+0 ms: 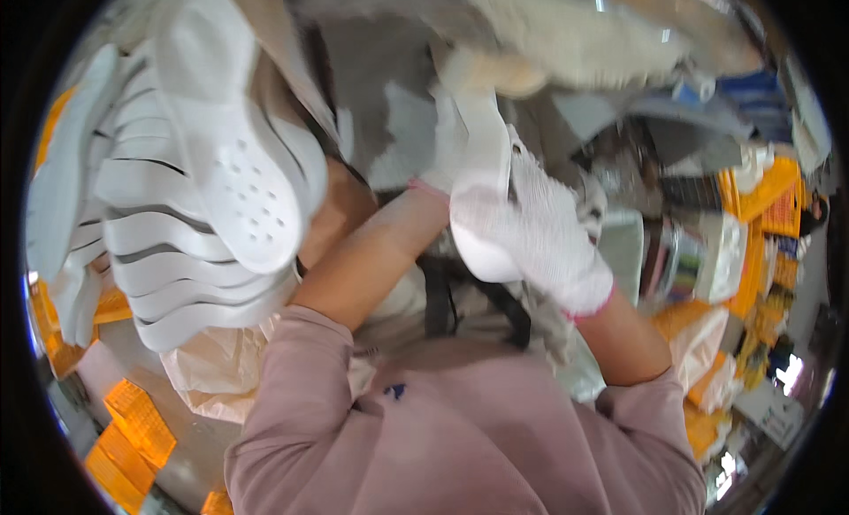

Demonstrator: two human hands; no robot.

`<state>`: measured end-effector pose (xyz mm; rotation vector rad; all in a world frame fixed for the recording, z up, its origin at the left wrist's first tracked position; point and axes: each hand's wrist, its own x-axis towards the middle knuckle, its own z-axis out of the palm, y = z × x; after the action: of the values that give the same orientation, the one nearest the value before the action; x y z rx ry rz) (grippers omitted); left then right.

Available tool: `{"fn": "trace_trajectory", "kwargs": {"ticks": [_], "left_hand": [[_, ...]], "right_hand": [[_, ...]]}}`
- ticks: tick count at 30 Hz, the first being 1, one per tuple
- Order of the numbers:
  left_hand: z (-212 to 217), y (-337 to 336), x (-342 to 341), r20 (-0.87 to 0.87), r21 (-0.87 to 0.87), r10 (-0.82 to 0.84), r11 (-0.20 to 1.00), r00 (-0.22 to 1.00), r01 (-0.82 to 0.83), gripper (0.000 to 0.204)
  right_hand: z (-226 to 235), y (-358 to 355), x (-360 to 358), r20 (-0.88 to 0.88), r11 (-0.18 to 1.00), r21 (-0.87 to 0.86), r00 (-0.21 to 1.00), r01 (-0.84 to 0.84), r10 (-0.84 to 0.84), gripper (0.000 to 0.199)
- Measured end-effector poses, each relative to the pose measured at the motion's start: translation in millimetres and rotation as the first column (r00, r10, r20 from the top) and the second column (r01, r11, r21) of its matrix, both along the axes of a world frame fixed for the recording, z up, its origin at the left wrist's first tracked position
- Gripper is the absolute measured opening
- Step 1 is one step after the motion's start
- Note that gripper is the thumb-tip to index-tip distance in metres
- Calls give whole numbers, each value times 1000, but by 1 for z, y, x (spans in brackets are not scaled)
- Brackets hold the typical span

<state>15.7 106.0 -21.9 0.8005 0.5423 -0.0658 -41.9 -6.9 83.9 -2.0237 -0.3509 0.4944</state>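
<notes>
Both my hands wear white knit gloves with pink cuffs. Between them, in front of my chest, is a white shoe sole [483, 148], its length pointing away from me. My right hand [553, 227] grips its right side near the closer, rounded end. Along the left edge, farther up, my left hand [448, 148] holds it; those fingers are partly hidden and blurred. The sole's far end meets a blurred cream-coloured rounded piece [495, 73]. To my left rises a stack of white soles [190, 241], topped by one with small holes [252, 192].
Orange plastic crates [133, 435] stand on the floor at lower left, near a cream plastic bag [212, 369]. More orange crates [778, 196] and a pale bin [623, 249] are on the right. A large blurred beige shape [584, 28] spans the far side.
</notes>
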Motion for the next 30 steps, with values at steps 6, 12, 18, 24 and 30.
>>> {"fn": "trace_trajectory", "kwargs": {"ticks": [6,12,18,24,30], "left_hand": [[-67,-15,-4,100,-618,-21,782,995,79,72],[-92,32,39,295,602,-210,799,932,-10,31],[-79,18,20,435,65,-188,982,881,177,29],[-67,-14,12,365,357,159,886,917,-296,46],[-72,-7,5,5,-533,-10,846,1000,11,53]], "right_hand": [[-13,-33,-58,353,929,-342,936,143,-14,54],[-14,14,43,538,943,-325,834,68,125,49],[-35,-3,16,591,920,-312,806,237,-7,61],[-47,26,59,742,939,-272,668,212,64,41],[-17,-13,-7,489,903,-431,842,6,228,37]]}}
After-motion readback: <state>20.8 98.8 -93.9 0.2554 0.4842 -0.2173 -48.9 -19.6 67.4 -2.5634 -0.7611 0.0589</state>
